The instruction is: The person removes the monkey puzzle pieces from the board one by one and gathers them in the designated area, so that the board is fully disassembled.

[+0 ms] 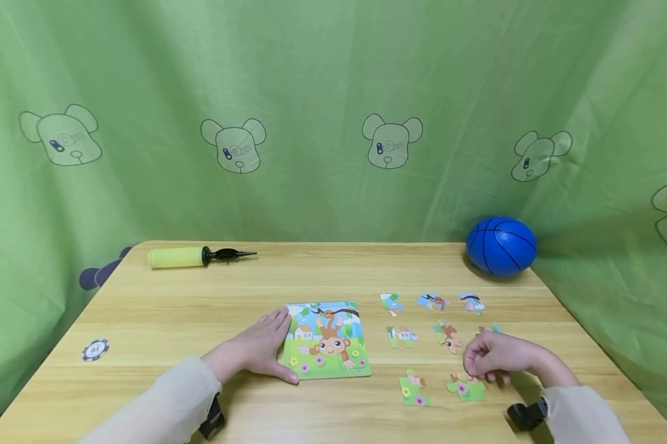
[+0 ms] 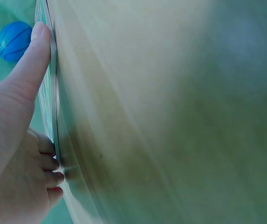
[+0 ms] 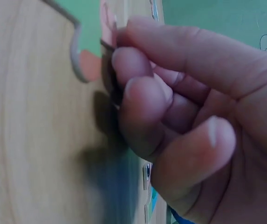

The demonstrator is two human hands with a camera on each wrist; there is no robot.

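Observation:
A monkey puzzle board lies flat near the table's front middle. My left hand rests flat on the table with straight fingers against the board's left edge; in the left wrist view the thumb lies along the board's edge. My right hand is curled over a green puzzle piece to the right of the board. In the right wrist view its fingertips pinch the edge of that piece, which still lies on the wood.
Several loose puzzle pieces lie in rows between the board and my right hand. A blue ball sits at the back right, a yellow hand pump at the back left, a poker chip near the left edge. A green curtain hangs behind the wooden table.

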